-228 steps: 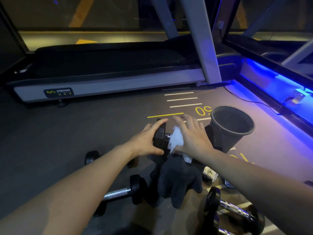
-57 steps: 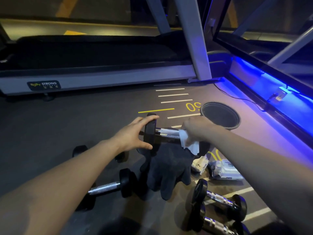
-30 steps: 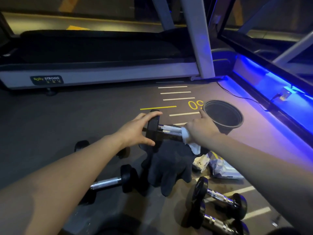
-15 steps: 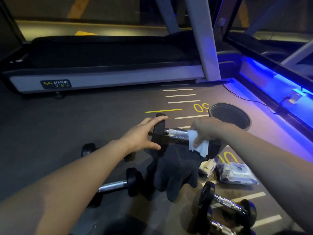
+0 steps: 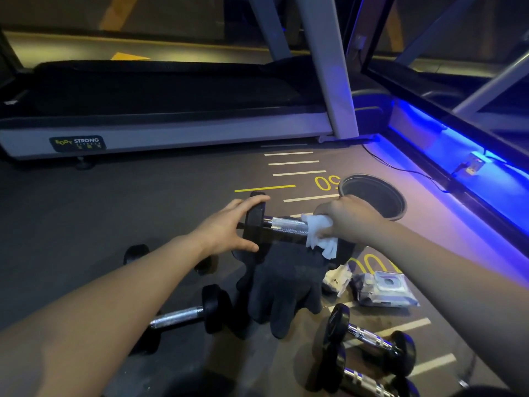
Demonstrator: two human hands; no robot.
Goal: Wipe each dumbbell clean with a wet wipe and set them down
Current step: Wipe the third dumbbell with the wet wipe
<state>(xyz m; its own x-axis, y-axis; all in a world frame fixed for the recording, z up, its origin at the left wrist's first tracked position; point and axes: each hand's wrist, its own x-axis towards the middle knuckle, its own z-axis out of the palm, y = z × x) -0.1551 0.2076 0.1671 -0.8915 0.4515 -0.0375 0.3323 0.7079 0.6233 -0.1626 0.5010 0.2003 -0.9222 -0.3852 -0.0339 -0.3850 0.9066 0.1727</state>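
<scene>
Just this side of the round black bin (image 5: 372, 196), the held dumbbell (image 5: 283, 224) hangs level above the floor, over a dark cloth (image 5: 283, 287). The left hand (image 5: 229, 227) has its grip clasped on the near black head, fingers over the top edge and thumb under. The right hand (image 5: 347, 220) has its grip clenched on a white wet wipe (image 5: 317, 233), wrapped round the far end of the chrome handle.

Against half a second ago, the wipe sits at much the same spot near the far head, with a little more bare knurled handle showing between the hands; the left hand's hold looks unchanged. A second ago the right forefinger pointed toward the bin; now it is curled in with the others.

The dumbbell's far head is almost wholly hidden behind the right hand and wipe. On the bin's near side lie a wipe packet (image 5: 383, 290) and four more dumbbells (image 5: 183, 316); one is largely masked by the left forearm, and the bottom one is cut by the frame edge. A treadmill (image 5: 171, 133) stands beyond the bin, its label text partly unreadable.
</scene>
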